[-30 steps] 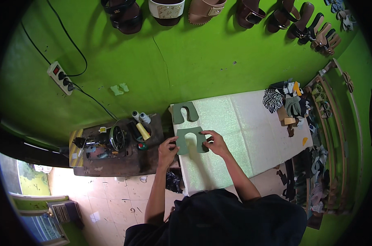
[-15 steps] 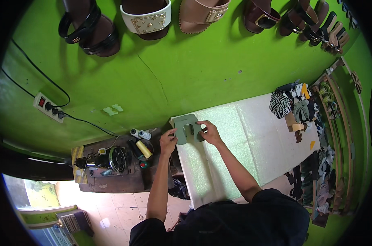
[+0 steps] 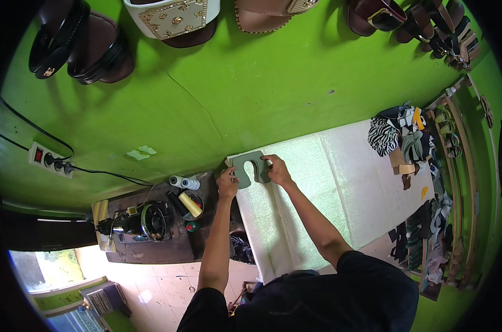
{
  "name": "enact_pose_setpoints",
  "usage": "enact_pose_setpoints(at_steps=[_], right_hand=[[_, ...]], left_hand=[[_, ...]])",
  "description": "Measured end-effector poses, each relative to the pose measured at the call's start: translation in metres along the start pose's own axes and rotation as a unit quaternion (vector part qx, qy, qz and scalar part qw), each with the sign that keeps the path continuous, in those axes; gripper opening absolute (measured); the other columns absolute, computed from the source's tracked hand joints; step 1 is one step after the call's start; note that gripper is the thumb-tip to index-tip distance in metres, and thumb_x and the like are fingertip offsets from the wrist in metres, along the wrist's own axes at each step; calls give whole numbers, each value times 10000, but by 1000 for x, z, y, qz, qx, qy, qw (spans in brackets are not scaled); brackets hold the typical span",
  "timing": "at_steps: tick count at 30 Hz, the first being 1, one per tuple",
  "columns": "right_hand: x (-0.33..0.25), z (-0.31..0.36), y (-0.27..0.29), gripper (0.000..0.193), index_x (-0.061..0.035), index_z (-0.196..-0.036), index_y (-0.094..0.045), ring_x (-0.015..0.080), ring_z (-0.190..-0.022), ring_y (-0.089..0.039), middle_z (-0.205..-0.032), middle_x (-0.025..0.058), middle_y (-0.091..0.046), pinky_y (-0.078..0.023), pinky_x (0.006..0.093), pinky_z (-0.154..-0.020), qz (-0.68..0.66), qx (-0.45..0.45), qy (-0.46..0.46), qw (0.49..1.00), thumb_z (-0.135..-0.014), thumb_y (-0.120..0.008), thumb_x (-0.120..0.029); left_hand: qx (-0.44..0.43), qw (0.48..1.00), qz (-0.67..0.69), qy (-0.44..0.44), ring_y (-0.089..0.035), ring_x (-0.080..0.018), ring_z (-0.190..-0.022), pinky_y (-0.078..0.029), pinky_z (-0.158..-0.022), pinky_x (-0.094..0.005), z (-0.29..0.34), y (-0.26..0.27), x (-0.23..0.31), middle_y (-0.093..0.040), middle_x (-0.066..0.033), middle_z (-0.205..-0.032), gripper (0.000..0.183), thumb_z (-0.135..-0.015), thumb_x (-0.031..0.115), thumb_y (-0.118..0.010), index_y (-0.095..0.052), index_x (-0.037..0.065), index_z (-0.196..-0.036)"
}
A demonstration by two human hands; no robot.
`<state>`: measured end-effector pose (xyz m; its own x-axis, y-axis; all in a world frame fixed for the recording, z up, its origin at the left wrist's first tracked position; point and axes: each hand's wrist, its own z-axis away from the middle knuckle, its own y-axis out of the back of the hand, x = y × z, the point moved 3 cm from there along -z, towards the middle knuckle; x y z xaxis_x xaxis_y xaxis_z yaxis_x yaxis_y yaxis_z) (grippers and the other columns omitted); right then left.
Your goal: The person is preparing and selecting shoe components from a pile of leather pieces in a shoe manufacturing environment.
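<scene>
A grey-green, flat piece with a U-shaped cutout (image 3: 241, 162) is held up over the far left corner of the white-covered table (image 3: 306, 193). My left hand (image 3: 227, 182) pinches its left edge, and my right hand (image 3: 276, 169) grips the right edge with thumb and fingers. The cutout opens towards me. What the piece is made of cannot be made out for certain.
Left of the table stands a sewing machine (image 3: 130, 223) on a dark bench, with thread cones (image 3: 184, 182) and a yellow spool (image 3: 190, 205). Fabric scraps (image 3: 397, 138) lie at the table's right. Sandals (image 3: 176, 19) line the green wall above a power strip (image 3: 51, 160).
The piece has tilted in my hands, its cutout now showing wider and rounder. Both hands still hold it at its sides. The view has shifted slightly.
</scene>
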<state>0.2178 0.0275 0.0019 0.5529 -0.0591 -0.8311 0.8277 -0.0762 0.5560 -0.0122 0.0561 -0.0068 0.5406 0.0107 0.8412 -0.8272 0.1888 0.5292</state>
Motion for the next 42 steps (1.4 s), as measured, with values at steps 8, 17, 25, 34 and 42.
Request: enact_pose_setpoints(at_steps=[8, 17, 25, 34, 42], right_hand=[[-8, 4, 0, 540, -55, -1234, -611, 361, -1143, -578, -1257, 180, -565, -494, 392, -990, 35, -26, -2, 999, -708, -685, 41], [-14, 13, -6, 558, -137, -1294, -593, 418, -1070, -517, -1270, 220, -492, -503, 450, -944, 230, 15, 5, 973, -757, -704, -33], [-47, 62, 20, 491, -60, -1361, -525, 419, -1246, -460, -1389, 235, -462, -455, 456, -1027, 75, 54, 23, 995, -889, -642, -128], [-68, 196, 60, 544, 13, -1430, -431, 305, -1210, -584, -1355, 220, -563, -465, 380, -1014, -214, 38, -112, 970, -980, -576, -256], [-83, 276, 105, 542, -5, -1432, -436, 262, -1174, -602, -1314, 196, -588, -489, 368, -974, -215, 104, -123, 963, -983, -584, -271]], left_hand=[[-10, 982, -184, -32, -421, -332, -1282, -420, -1035, -450, 11, -1, 20, -438, -121, -1355, 516, -757, 19, -784, -644, 130, -1241], [29, 955, -294, 17, -287, -362, -1381, -326, -1071, -567, 27, 4, 41, -331, -130, -1481, 496, -826, 169, -767, -629, 277, -1290], [48, 987, -127, -89, -434, -372, -1288, -399, -1024, -555, 64, 18, 38, -454, -140, -1406, 441, -897, 156, -697, -589, 154, -1325], [-105, 917, 359, 141, -518, -280, -1256, -442, -1026, -453, 209, 33, 60, -507, -134, -1411, 588, -1011, 446, -508, -383, 84, -1458], [-167, 893, 391, 150, -449, -295, -1319, -413, -1059, -486, 253, 11, 108, -446, -161, -1463, 538, -1003, 376, -483, -389, 97, -1453]])
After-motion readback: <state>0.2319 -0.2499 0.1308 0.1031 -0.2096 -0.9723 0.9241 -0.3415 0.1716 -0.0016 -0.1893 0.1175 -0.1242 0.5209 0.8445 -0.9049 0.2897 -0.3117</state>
